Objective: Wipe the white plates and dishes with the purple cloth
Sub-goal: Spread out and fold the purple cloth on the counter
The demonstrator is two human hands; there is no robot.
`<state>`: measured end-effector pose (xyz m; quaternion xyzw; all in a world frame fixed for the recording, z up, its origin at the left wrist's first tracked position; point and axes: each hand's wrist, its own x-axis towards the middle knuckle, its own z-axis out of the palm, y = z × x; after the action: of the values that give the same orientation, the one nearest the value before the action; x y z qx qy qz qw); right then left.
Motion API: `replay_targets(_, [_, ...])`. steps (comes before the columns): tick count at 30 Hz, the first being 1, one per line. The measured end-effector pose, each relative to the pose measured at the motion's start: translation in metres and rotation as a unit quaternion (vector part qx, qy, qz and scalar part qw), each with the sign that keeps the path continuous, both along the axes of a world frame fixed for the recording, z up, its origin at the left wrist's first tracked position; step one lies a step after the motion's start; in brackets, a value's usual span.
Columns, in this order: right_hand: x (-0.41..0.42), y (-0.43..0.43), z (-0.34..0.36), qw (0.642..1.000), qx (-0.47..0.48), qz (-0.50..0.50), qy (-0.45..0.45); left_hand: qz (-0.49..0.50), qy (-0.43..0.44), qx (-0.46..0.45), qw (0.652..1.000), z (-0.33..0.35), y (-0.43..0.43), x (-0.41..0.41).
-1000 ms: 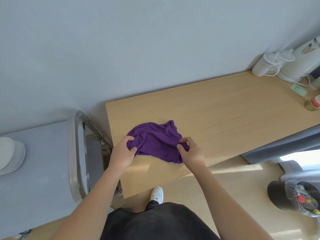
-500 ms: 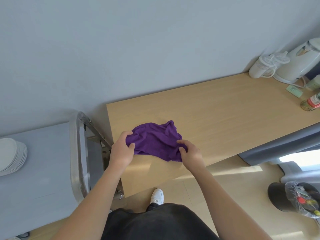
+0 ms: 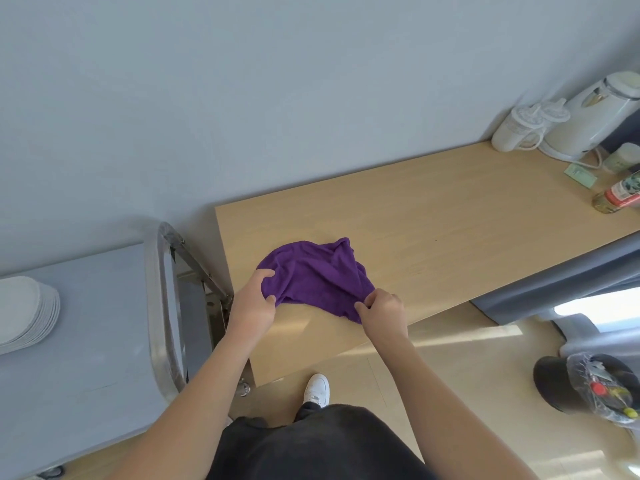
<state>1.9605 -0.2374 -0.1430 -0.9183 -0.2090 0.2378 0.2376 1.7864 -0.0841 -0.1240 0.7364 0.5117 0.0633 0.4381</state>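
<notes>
The crumpled purple terry cloth (image 3: 317,277) lies near the left front corner of the light wooden table (image 3: 433,220), its long axis running from left-back to right-front. The left hand (image 3: 251,306) grips its left edge; the right hand (image 3: 382,313) pinches its near-right corner. A stack of white round plates (image 3: 26,315) sits on the grey cart (image 3: 86,323) to the left, against a pale grey wall (image 3: 242,98).

White kettle (image 3: 595,119), lidded cups (image 3: 516,129) on wooden table (image 3: 433,216); black bin (image 3: 554,382) on floor.
</notes>
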Motion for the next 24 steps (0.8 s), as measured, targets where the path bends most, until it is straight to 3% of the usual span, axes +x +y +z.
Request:
replay_targets(4, [0.0,-0.001,0.013,0.99,0.14,0.0,-0.027,0.014,-0.014,0.019,1.0,0.003,0.003,0.0])
replay_targets(7, [0.001,0.001,0.022,0.98,0.195,0.016,-0.037,0.03,-0.035,0.04,0.998,0.01,0.009,0.005])
replay_targets(11, [0.01,0.001,0.024,0.98,0.191,0.004,-0.05,0.049,-0.055,0.064,0.995,0.022,0.013,0.009])
replay_targets(16, [0.018,0.0,0.026,0.963,0.215,-0.021,-0.162,0.064,-0.068,0.075,0.993,0.022,0.015,0.009])
replay_targets(19, [0.017,0.003,0.032,0.96,0.256,-0.044,-0.1,0.061,-0.063,0.058,0.994,0.018,0.012,0.011])
replay_targets(21, [0.016,0.006,0.033,0.968,0.246,-0.038,-0.026,0.061,-0.059,0.051,0.995,0.016,0.011,0.012])
replay_targets(24, [0.016,0.009,0.03,0.974,0.226,0.001,0.004,0.059,-0.053,0.048,0.996,0.015,0.012,0.014])
